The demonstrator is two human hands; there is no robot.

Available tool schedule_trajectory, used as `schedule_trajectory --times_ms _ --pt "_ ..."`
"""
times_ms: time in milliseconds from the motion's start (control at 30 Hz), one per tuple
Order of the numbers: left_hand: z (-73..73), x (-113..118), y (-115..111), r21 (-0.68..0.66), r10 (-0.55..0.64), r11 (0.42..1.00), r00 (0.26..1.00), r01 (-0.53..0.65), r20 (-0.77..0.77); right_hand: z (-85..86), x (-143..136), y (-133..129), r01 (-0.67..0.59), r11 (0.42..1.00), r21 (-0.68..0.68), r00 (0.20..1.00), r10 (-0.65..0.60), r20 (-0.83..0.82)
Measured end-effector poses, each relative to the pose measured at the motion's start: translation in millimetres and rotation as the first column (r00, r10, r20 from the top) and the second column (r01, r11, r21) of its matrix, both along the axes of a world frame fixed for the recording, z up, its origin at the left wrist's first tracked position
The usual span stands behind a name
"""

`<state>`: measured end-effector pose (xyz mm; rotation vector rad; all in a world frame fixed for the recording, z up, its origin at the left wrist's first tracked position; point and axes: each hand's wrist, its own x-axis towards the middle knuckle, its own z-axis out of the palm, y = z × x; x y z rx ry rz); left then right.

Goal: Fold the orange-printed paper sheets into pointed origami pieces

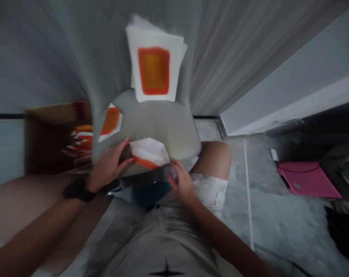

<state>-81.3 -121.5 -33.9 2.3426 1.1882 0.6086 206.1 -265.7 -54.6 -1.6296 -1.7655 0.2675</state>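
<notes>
A small paper envelope [150,150], white with an orange-red strip along its near side, lies on the front of the grey chair seat [174,127]. My left hand [109,165] wears a dark wristwatch and grips the envelope's left end, forefinger at the far corner and thumb at the near one. At the envelope's right corner, my right hand [182,181] has its fingertips close to the paper, with thumb and forefinger apart; blur hides whether they touch. Left of it on the seat rests another orange and white envelope [111,121].
A stack of white sheets [175,73] with an orange panel leans on the chair's backrest. On the left, a cardboard box [47,119] holds several orange and white paper pieces [83,144]. A pink flat item [310,181] and a small white object [274,154] lie right.
</notes>
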Motion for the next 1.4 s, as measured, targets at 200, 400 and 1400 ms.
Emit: schedule_trajectory --times_ms 200,400,1400 --pt "-9.6 4.9 0.6 0.040 0.105 0.993 0.993 -0.107 0.047 2.6 -4.8 -7.4 0.029 0.999 0.037 0.995 -0.033 0.099" --pt "-14.1 12.1 -1.1 0.191 0.114 0.974 0.991 -0.126 0.074 -4.3 -12.4 15.2 -0.028 0.997 0.076 0.982 0.013 0.187" --pt "-12.0 3.7 -58.5 0.352 0.005 0.934 0.980 0.066 -0.198 -24.8 16.4 40.8 -0.360 0.920 0.154 0.863 0.265 0.431"
